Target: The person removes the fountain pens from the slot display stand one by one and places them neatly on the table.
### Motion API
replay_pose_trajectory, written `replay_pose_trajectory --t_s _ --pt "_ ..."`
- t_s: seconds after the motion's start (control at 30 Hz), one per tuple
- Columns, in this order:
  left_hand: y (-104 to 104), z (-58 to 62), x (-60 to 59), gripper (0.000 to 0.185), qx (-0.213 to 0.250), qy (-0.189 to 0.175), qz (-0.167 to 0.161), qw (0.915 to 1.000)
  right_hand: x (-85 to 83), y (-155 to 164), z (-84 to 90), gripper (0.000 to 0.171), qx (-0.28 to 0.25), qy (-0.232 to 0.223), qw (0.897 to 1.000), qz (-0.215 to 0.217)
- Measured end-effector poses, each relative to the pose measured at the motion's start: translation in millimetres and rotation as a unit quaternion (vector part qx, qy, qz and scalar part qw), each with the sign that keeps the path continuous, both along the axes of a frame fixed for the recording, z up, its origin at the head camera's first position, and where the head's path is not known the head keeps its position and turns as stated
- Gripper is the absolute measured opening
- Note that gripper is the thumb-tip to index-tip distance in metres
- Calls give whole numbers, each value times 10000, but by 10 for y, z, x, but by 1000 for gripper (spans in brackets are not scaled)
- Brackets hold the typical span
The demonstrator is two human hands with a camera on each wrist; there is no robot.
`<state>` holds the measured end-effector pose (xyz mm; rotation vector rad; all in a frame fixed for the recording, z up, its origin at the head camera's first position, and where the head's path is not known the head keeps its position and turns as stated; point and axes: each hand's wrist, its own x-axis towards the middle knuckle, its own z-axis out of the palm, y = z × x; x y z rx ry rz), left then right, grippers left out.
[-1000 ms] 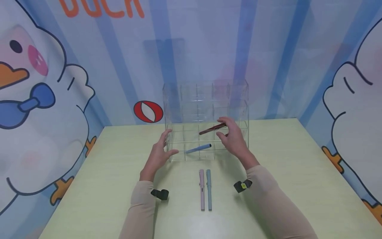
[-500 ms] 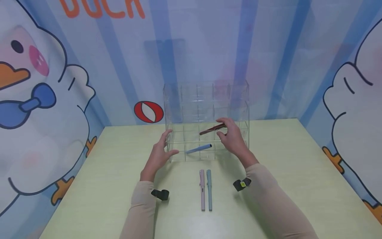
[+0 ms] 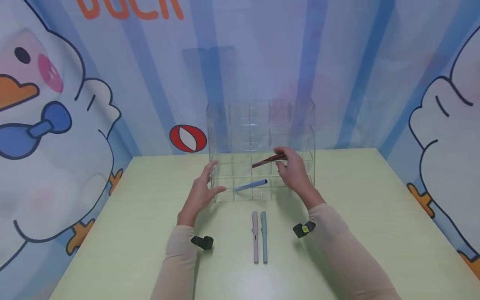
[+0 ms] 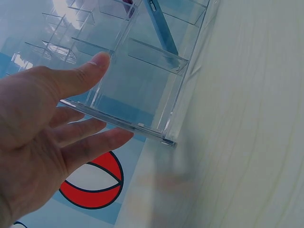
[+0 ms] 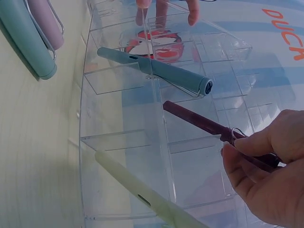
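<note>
My right hand (image 3: pixel 294 171) pinches a dark red pen (image 5: pixel 197 117) by its clip end, between thumb and fingers. The pen slants over the middle of a clear acrylic organizer (image 3: pixel 240 143), its free end pointing left. At the organizer's left side, my left hand (image 3: pixel 200 193) grips the side wall, thumb inside and fingers outside. A blue pen (image 3: pixel 251 185) lies tilted across the front row of compartments. Further right in that row, a pale green pen (image 5: pixel 142 197) leans in another compartment, as the right wrist view shows.
On the table (image 3: pixel 131 233) in front of the organizer, a lilac pen (image 3: pixel 256 237) and a light blue pen (image 3: pixel 264 237) lie side by side. A printed cloth (image 3: pixel 255 50) with duck figures hangs close behind the organizer.
The head view has shifted slightly. Both hands and the pens stay in nearly the same places, with the right thumb moved only a little.
</note>
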<state>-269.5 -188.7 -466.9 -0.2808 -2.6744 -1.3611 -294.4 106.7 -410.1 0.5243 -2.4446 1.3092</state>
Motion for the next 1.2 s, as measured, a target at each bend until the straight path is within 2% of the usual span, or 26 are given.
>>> replay_pose_trajectory --t_s 0.9,1.2 --pt "-14 -10 -7 88 -34 6 -43 10000 -45 -7 -21 34 -376 -236 9990 83" --pt "-16 -18 -15 88 -37 16 -15 10000 -44 -24 -19 35 -393 -321 9987 -56"
